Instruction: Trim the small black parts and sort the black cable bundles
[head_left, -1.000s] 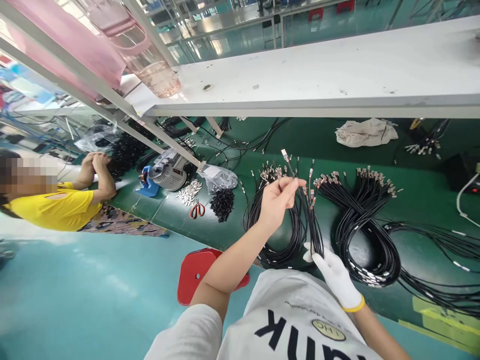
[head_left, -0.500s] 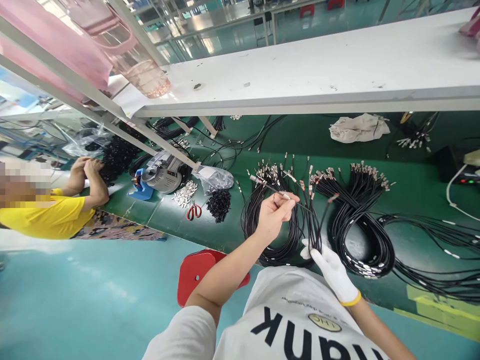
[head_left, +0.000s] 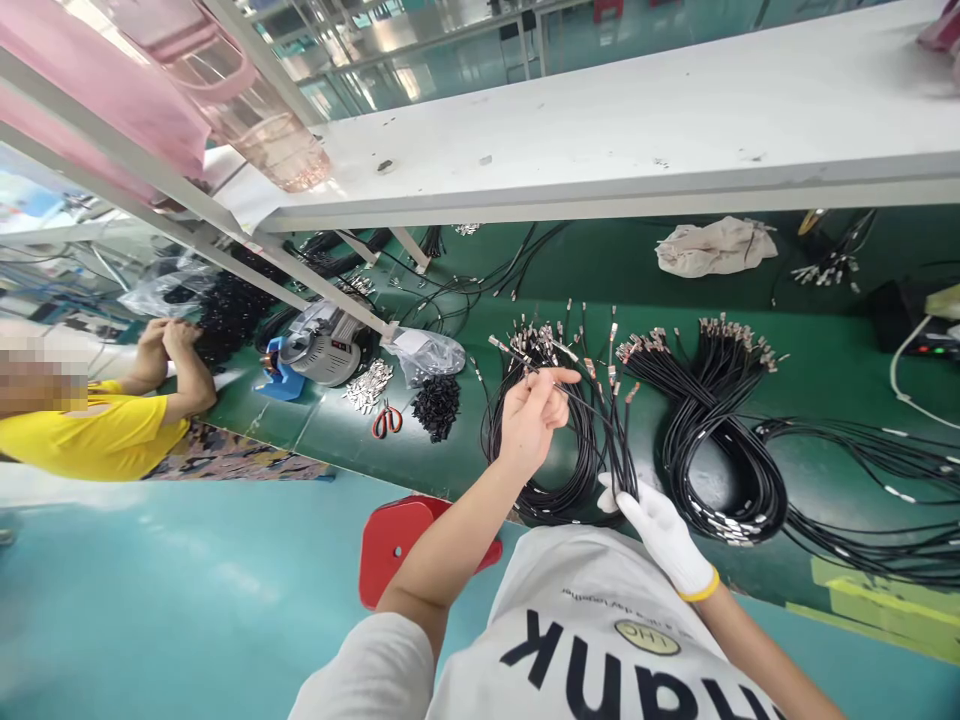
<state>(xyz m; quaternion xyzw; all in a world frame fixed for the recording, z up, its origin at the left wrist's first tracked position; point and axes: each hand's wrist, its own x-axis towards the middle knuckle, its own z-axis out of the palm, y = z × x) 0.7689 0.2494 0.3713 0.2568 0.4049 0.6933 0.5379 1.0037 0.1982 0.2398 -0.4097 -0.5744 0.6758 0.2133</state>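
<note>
My left hand [head_left: 531,420], bare, is closed over one thin black cable, with the index finger stretched out to the right. That cable's metal-tipped end [head_left: 504,348] sticks out beyond the fingers at the upper left. Lower and to the right, my right hand [head_left: 664,535] wears a white glove with a yellow cuff. Its fingers are wrapped round a small bundle of black cables [head_left: 621,465], whose metal terminals fan out at the top. Behind my left hand lies a coiled bundle of black cables [head_left: 577,490] on the green bench [head_left: 480,430].
A looped cable bundle [head_left: 772,490] lies at right. Red-handled cutters [head_left: 387,421], black small parts [head_left: 436,408], white pieces [head_left: 369,386] and a grey machine [head_left: 324,355] are at left. A white shelf [head_left: 570,150] overhangs the bench; a co-worker in yellow [head_left: 127,430] sits far left.
My left hand has shifted slightly left and its index finger has straightened out. The right hand keeps its hold on the bundle. The whole view has moved slightly.
</note>
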